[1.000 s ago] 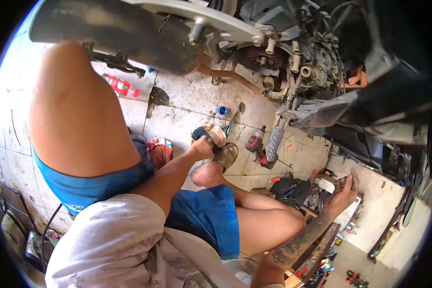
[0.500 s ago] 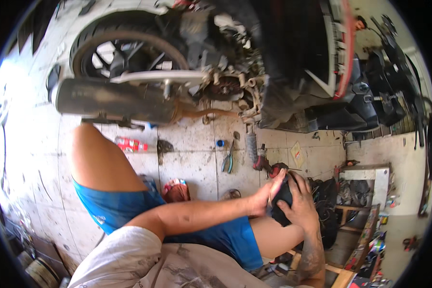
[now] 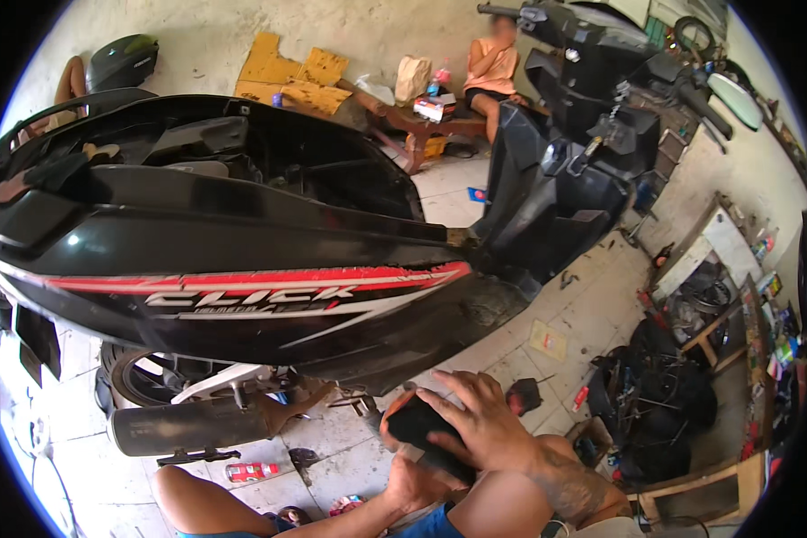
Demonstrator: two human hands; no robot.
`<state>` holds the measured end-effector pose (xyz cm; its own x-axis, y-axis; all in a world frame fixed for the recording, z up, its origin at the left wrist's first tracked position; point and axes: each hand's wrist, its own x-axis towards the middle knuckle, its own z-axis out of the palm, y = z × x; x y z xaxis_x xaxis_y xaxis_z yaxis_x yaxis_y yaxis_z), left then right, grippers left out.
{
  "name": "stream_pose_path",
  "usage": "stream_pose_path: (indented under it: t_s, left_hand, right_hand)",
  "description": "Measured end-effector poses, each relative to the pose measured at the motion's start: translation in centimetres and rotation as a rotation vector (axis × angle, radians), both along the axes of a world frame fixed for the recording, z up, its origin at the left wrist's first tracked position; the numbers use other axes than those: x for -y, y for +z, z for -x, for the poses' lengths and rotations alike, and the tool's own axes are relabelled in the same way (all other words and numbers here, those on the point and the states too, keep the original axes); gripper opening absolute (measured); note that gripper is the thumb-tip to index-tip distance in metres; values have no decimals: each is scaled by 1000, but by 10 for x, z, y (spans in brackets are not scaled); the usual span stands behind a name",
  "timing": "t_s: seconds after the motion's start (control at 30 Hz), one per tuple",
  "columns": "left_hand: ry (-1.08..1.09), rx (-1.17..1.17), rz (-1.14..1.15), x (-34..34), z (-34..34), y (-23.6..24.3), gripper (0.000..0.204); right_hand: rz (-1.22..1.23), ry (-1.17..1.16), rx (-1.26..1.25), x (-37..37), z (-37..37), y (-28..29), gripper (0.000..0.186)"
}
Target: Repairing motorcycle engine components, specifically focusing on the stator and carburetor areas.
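Low in front of me, both hands are on a dark black piece (image 3: 429, 437) with an orange-tan edge. What kind of part it is I cannot make out. My left hand (image 3: 412, 480) grips its lower end, close to my knee. Over its upper right side lies my right hand (image 3: 489, 421), thumb across the dark face and the other fingers reaching past the far edge. A black scooter (image 3: 242, 233) with a red and white stripe stands just beyond, and its exhaust muffler (image 3: 188, 424) lies to the left of my hands.
On the tiled floor are a red bottle (image 3: 251, 472), a dark reddish block (image 3: 524, 395) and a yellow sheet (image 3: 547, 341). Black tangled parts (image 3: 659, 394) and a wooden frame (image 3: 717, 493) crowd the right. A person (image 3: 493, 72) sits on a bench (image 3: 412, 134) behind the scooter.
My view has swung up, bringing the scooter's side, the bench and the seated person into sight. Both hands still hold the black piece; the right hand now lies more across it.
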<state>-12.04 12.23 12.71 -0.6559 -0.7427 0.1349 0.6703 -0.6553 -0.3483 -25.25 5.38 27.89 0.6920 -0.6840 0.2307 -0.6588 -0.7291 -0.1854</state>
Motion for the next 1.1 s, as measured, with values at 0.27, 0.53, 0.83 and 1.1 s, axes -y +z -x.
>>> stream_pose_path:
  t_s: [0.27,0.53,0.83,1.1]
  left_hand:
    - [19,352,-27,49,11,30,49]
    - [-568,1063,100,18,-67,161,49]
    - [-639,1929,1181,9,-115,392,40]
    - [-21,2332,1336,-8,-73,480,33]
  right_hand:
    - [-406,109,206,41,38,-62,72]
    - [-472,146,298,-20,-20,47,85]
    - [-884,154,388,-46,-64,161,62]
    - [-843,82,165,-15,-35,364,53]
